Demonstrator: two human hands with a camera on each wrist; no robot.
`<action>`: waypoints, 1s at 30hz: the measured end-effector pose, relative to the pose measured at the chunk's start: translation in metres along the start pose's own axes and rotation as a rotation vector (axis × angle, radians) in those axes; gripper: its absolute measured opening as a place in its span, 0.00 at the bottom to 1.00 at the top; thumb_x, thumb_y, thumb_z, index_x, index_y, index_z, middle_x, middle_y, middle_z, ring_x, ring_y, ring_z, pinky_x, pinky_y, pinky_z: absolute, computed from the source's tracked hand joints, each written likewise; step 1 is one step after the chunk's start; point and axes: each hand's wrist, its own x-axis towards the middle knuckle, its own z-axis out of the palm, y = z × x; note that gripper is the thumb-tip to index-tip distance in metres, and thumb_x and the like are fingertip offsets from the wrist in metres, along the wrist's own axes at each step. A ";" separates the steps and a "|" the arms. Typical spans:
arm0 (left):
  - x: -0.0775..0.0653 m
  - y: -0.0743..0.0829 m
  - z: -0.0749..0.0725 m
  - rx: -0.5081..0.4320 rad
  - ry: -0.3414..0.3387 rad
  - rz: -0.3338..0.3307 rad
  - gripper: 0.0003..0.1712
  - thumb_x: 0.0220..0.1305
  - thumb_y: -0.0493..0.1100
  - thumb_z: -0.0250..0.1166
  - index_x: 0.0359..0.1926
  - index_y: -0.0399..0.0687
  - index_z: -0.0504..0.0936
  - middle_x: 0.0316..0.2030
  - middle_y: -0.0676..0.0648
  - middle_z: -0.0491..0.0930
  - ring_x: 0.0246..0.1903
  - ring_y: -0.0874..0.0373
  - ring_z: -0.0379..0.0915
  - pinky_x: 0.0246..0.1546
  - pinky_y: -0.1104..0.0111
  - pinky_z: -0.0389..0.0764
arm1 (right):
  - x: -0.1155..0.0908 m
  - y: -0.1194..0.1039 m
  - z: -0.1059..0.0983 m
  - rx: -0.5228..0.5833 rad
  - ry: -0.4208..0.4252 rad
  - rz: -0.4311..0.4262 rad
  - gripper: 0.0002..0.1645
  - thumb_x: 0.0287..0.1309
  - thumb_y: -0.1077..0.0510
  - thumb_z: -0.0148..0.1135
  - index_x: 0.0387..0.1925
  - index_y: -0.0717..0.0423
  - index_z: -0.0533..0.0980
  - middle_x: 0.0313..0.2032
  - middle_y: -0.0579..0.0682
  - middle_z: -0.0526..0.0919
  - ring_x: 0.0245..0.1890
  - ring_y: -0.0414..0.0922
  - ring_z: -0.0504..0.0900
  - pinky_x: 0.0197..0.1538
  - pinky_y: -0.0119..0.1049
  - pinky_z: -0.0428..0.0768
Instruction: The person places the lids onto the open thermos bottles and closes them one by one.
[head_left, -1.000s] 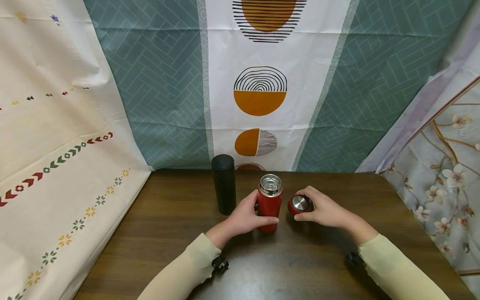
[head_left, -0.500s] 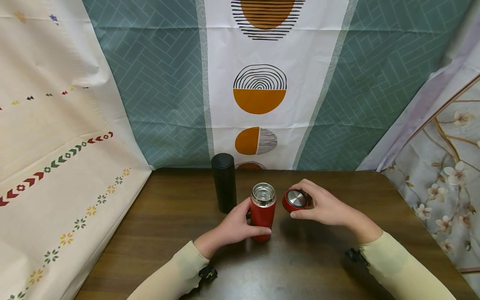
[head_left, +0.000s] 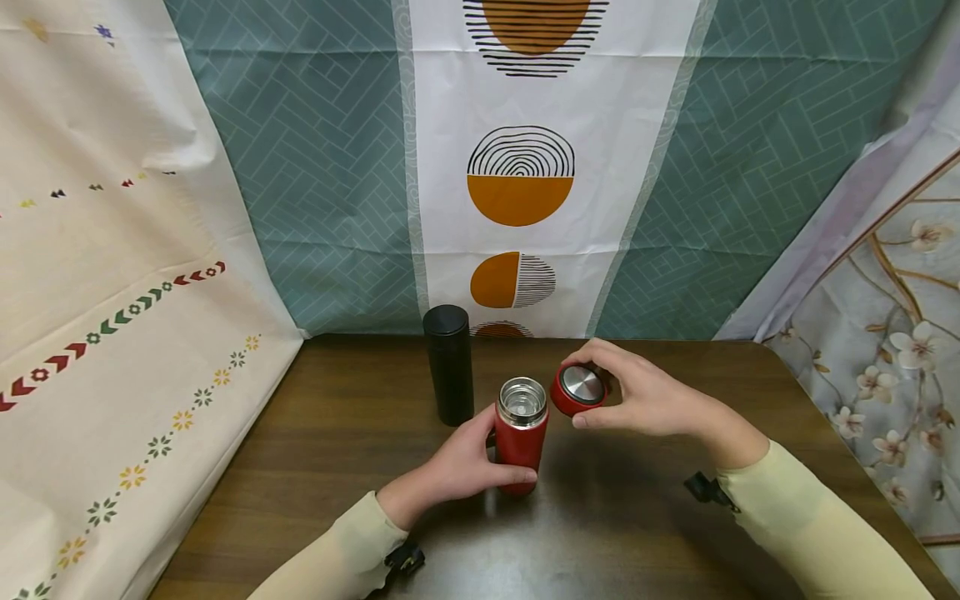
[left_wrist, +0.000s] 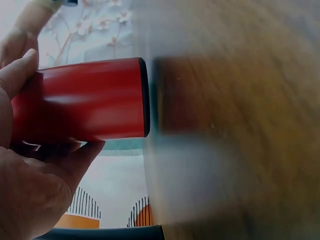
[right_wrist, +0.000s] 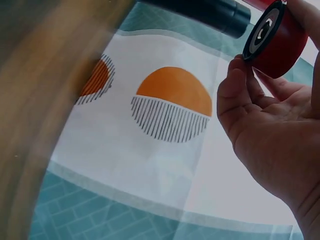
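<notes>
My left hand (head_left: 472,462) grips a red thermos bottle (head_left: 520,447) from its left side, fingers behind and thumb across the front. The bottle is uncapped, its steel mouth showing at the top. In the left wrist view the red bottle body (left_wrist: 95,100) has its dark base close over the tabletop. My right hand (head_left: 645,400) holds the red screw lid (head_left: 579,388) with its steel top tilted up, just right of the bottle mouth and raised off the table. The lid's underside (right_wrist: 265,31) shows a dark rim and pale ring in the right wrist view.
A black cylindrical bottle (head_left: 448,367) stands upright just behind my left hand. The brown wooden table (head_left: 330,467) reaches back to a patterned curtain (head_left: 345,183). Printed cloth hangs at the left (head_left: 112,375) and floral cloth (head_left: 877,392) at the right.
The red bottle has moved left and toward me with my left hand. My right hand has lifted the lid up and left, nearer the bottle mouth. The black bottle has stayed in place.
</notes>
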 end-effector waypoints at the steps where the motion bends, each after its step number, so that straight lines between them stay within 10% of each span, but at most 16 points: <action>1: -0.001 0.000 0.000 -0.001 -0.003 0.005 0.45 0.60 0.56 0.86 0.74 0.66 0.73 0.65 0.62 0.81 0.66 0.59 0.79 0.69 0.49 0.79 | 0.001 -0.002 -0.001 0.001 -0.004 0.002 0.37 0.61 0.38 0.85 0.66 0.34 0.77 0.57 0.37 0.80 0.55 0.41 0.82 0.56 0.39 0.86; 30: -0.005 -0.002 0.004 -0.023 -0.037 0.054 0.46 0.60 0.54 0.87 0.74 0.68 0.72 0.65 0.60 0.81 0.63 0.60 0.80 0.67 0.53 0.81 | 0.031 -0.037 -0.016 0.035 -0.114 -0.103 0.37 0.61 0.43 0.86 0.67 0.36 0.78 0.57 0.37 0.80 0.55 0.42 0.81 0.56 0.43 0.85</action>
